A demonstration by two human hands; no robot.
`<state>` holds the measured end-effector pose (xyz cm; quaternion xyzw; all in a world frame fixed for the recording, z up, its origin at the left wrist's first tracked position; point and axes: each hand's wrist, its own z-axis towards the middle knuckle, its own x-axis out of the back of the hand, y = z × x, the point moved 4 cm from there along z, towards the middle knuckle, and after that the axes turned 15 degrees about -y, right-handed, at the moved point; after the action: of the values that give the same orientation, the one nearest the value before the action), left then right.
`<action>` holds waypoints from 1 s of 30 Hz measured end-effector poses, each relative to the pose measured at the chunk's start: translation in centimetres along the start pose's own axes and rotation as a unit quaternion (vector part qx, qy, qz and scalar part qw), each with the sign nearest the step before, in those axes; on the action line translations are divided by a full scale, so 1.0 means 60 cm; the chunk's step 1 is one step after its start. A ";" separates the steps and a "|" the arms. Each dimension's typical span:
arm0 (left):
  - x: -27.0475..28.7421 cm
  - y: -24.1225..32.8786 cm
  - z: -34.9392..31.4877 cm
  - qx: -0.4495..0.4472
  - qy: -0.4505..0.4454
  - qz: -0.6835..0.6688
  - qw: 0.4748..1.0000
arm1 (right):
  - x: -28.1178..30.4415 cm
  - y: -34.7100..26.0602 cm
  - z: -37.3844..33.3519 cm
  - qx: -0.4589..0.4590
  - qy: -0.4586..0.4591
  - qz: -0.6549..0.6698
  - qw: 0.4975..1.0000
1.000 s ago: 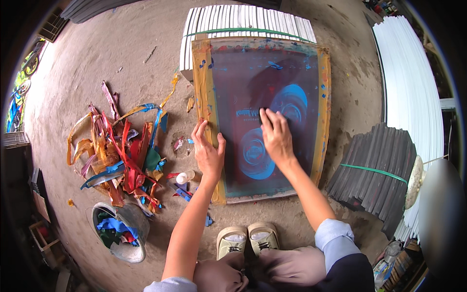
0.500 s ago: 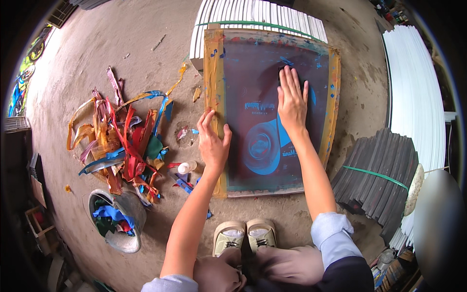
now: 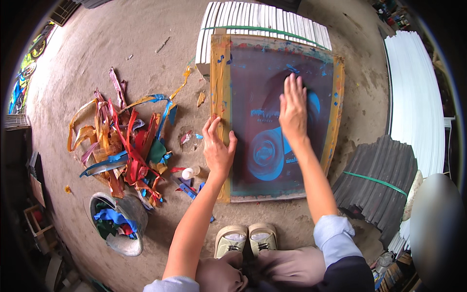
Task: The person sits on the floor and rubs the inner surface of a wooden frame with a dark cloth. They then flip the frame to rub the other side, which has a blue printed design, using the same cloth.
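A screen-printing frame has dark mesh, a blue design and brown-taped side rails. Its far end is against a stack of white boards. My left hand holds the left rail, fingers on the tape and thumb toward the mesh. My right hand lies flat on the upper middle of the mesh, fingers stretched out. A dark patch shows by its fingertips; I cannot tell whether it is shadow or a thing under them.
The bundled white boards lie beyond the frame. Colourful tape scraps, a small white bottle and a bucket of rags are at left. A bundle of dark strips and long white strips lie at right.
My right hand has shifted slightly nearer me over the mesh, its fingers closer together. My left hand stays on the left rail. The whole view has shifted a little.
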<state>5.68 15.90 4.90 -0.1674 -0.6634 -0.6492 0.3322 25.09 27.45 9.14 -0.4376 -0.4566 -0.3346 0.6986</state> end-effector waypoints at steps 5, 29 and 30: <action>0.011 -0.003 -0.003 -0.005 0.014 -0.001 1.000 | -0.050 -0.072 -0.118 0.108 -0.127 0.007 0.986; 0.007 -0.005 0.001 -0.008 0.007 -0.045 0.999 | -0.016 -0.097 0.067 0.154 0.002 0.035 0.987; 0.006 -0.006 0.002 -0.006 0.005 -0.050 0.999 | -0.004 -0.097 0.080 0.162 0.044 0.056 0.984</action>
<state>5.15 15.90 4.85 -0.1326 -0.6655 -0.6696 0.3019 18.31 29.56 11.65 -0.3288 -0.4486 -0.2354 0.7970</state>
